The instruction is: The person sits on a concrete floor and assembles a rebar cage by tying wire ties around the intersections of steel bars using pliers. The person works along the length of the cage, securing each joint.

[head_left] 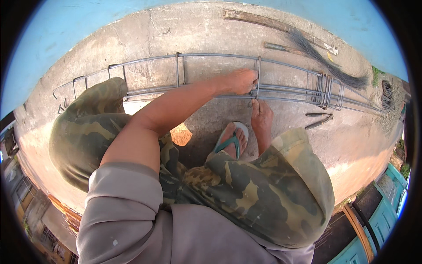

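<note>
A long rebar cage [211,56] of grey steel bars and rectangular stirrups lies across the concrete slab [184,31] in front of me as I squat. My left hand [241,81] reaches over my knee and grips the lower bars where an upright stirrup [258,72] crosses them. Just below that crossing, my right hand [261,115] is closed around a thin metal piece that points up at the joint; I cannot make out what it is. My foot in a green flip-flop [232,141] rests beside the right hand.
A bunch of spare stirrups [326,90] hangs on the cage to the right. Pincers [318,119] lie on the concrete near them. A twig broom [327,59] and a wooden plank [263,20] lie beyond the cage. The slab's edge drops off at lower right.
</note>
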{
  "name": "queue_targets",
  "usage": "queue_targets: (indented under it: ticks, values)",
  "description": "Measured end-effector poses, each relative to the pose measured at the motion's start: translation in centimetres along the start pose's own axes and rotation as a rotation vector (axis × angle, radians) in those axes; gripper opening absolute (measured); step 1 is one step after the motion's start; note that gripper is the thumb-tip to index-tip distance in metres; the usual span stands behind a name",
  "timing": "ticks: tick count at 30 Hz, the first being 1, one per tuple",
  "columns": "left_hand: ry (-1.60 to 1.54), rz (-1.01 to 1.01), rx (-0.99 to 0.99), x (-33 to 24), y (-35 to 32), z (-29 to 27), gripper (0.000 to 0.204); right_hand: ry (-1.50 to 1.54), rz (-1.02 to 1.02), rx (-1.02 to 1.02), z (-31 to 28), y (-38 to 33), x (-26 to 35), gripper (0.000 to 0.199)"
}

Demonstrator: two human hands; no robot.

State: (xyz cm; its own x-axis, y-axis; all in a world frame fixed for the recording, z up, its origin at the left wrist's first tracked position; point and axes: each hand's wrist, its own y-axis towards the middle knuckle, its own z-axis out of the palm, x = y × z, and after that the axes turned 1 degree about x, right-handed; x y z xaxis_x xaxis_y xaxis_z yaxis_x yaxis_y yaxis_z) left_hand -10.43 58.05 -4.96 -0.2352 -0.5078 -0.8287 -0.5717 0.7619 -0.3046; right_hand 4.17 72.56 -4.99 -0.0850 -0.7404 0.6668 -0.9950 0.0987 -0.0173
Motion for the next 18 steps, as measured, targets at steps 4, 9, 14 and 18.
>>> queue_targets:
  ticks: [4,9,14,18]
  values:
    - [-0.042,-0.200,-0.058,-1.8,-0.5,-0.8,0.019,-0.005,-0.014,-0.035,0.2,0.0,0.1,0.022]
    - [0.124,-0.143,0.047,-7.9,-2.5,-0.9,0.028,0.015,-0.017,-0.014,0.1,-0.5,-0.7,0.017]
    - [0.278,0.211,-0.091,-6.5,-2.5,1.5,0.030,0.026,-0.059,-0.014,0.1,-0.6,0.2,0.015]
    - [-0.381,-0.092,0.196,-2.0,0.1,-3.0,0.024,0.027,0.057,-0.014,0.2,-0.2,0.4,0.016]
